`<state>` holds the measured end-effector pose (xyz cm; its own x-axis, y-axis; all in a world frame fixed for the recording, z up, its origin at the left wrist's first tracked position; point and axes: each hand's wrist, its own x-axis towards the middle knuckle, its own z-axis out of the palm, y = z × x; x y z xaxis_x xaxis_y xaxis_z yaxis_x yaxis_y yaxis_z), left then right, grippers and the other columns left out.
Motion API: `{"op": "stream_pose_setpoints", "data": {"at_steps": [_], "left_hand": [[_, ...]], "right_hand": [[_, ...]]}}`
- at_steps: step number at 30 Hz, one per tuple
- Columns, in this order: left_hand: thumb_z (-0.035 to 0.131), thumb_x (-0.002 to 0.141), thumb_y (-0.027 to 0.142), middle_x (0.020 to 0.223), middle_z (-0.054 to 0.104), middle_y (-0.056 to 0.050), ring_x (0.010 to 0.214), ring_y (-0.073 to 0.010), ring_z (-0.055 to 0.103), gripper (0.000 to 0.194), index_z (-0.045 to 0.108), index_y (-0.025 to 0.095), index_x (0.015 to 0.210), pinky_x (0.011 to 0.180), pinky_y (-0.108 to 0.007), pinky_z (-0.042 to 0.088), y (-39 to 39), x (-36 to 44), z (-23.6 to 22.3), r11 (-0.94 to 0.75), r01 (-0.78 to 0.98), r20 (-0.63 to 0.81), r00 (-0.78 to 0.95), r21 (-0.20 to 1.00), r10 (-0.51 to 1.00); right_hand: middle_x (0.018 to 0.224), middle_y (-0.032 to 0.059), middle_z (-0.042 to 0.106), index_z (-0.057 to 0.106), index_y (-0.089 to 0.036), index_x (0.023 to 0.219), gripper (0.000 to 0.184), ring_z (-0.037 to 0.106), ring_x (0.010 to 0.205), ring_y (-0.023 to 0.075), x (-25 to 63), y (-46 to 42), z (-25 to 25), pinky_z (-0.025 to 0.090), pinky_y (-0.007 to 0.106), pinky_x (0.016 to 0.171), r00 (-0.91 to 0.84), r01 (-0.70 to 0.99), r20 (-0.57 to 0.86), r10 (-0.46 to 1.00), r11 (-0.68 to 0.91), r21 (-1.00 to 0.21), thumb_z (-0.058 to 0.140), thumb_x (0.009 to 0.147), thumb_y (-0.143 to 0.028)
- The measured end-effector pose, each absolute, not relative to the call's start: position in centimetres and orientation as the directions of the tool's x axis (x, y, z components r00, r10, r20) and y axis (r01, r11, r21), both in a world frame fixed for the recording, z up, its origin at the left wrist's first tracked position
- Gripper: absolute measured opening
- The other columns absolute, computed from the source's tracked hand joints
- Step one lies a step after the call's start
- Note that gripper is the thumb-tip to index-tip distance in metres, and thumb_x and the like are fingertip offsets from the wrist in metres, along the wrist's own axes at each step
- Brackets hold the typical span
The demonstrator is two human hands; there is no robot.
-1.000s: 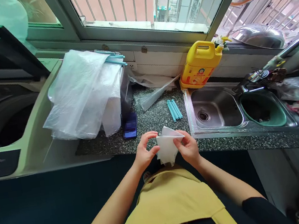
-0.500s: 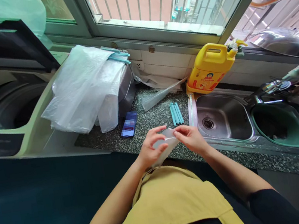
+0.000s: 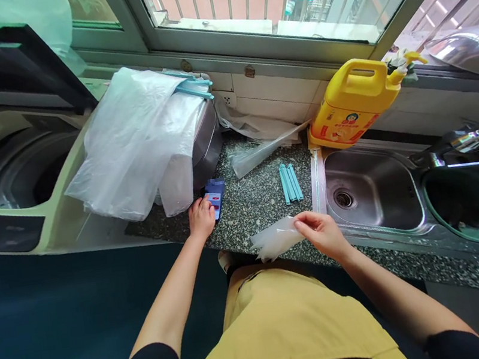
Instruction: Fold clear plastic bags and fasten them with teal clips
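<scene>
My left hand (image 3: 202,218) rests at the left edge of a phone (image 3: 217,199) on the counter, its fingers stretched out and touching the screen side. A translucent plastic bag (image 3: 276,238) hangs from my right hand (image 3: 320,232), which pinches its right end between thumb and fingers. The bag is crumpled and spreads over the counter's front edge. Beyond my right hand several light-blue sealing clips (image 3: 291,183) lie side by side on the speckled counter (image 3: 256,195).
Large plastic bags (image 3: 125,149) with blue clips drape over a dark grey appliance (image 3: 207,148). A yellow jug (image 3: 352,104) stands behind the steel sink (image 3: 373,194); a green bucket (image 3: 475,206) sits at right. The washing machine (image 3: 20,172) has its lid up.
My left hand has let go of the plastic bag and moved left to the phone. My right hand still pinches the bag, which now hangs more loosely. The view has shifted slightly.
</scene>
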<state>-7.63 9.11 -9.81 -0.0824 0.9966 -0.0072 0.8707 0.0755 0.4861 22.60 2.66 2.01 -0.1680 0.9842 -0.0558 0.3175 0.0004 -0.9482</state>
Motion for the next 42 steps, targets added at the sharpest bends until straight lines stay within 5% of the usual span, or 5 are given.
{"op": "stream_pose_setpoints", "data": {"at_steps": [7, 14, 18, 26, 42], "left_hand": [[0.046, 0.088, 0.049, 0.109, 0.063, -0.011, 0.106, -0.0230, 0.057, 0.033, 0.055, 0.020, 0.101, 0.094, -0.042, 0.045, 3.5, -0.5, -3.3, -0.394, 0.386, 0.373, 0.132, 0.834, 0.919], [0.048, 0.083, 0.060, 0.115, 0.058, -0.011, 0.107, -0.0250, 0.054, 0.041, 0.056, 0.023, 0.098, 0.092, -0.046, 0.044, 0.6, 2.2, -1.5, -0.490, 0.397, 0.532, 0.004, 0.776, 0.847], [0.058, 0.068, 0.071, 0.107, 0.062, -0.008, 0.104, -0.0262, 0.054, 0.051, 0.058, 0.029, 0.097, 0.096, -0.046, 0.039, -0.9, 2.9, -4.6, -0.663, 0.579, 0.707, 0.198, 0.475, 0.679], [0.056, 0.083, 0.018, 0.111, 0.068, -0.005, 0.108, -0.0216, 0.058, 0.022, 0.062, 0.029, 0.100, 0.094, -0.042, 0.041, 0.3, 5.4, -3.4, -0.693, 0.628, 0.722, 0.288, 0.354, 0.629], [0.061, 0.082, 0.023, 0.111, 0.062, -0.010, 0.102, -0.0219, 0.059, 0.005, 0.065, 0.021, 0.085, 0.087, -0.041, 0.050, 2.4, 3.3, 1.6, -0.617, 0.354, 0.536, 0.307, 0.703, 0.786]], "right_hand": [[0.061, 0.0016, 0.064, 0.065, -0.017, 0.070, 0.016, 0.055, 0.054, 0.0122, 20.8, 3.9, 2.5, 0.044, 0.023, 0.050, -0.194, 0.295, -0.032, 0.980, 0.027, -0.955, 0.057, 0.077, -0.029], [0.062, 0.0005, 0.062, 0.064, -0.017, 0.072, 0.018, 0.052, 0.054, 0.0110, 19.7, 4.3, 3.2, 0.042, 0.022, 0.051, -0.112, 0.224, -0.043, 0.993, -0.017, -0.974, 0.059, 0.076, -0.034], [0.067, 0.0002, 0.062, 0.060, -0.019, 0.074, 0.020, 0.053, 0.058, 0.0115, 19.9, 5.1, 2.7, 0.044, 0.023, 0.054, 0.070, 0.064, -0.091, 0.993, -0.095, -0.993, 0.060, 0.073, -0.039], [0.072, 0.0005, 0.063, 0.056, -0.019, 0.078, 0.026, 0.057, 0.062, 0.0129, 20.0, 5.5, 0.6, 0.048, 0.025, 0.060, 0.140, -0.100, -0.140, 0.980, -0.127, -0.987, 0.060, 0.072, -0.044], [0.094, 0.0052, 0.070, 0.068, -0.022, 0.091, 0.020, 0.065, 0.089, 0.0165, 21.1, 3.2, 3.3, 0.053, 0.034, 0.080, -0.362, 0.246, 0.273, 0.891, 0.374, -0.894, 0.048, 0.088, -0.024]]}}
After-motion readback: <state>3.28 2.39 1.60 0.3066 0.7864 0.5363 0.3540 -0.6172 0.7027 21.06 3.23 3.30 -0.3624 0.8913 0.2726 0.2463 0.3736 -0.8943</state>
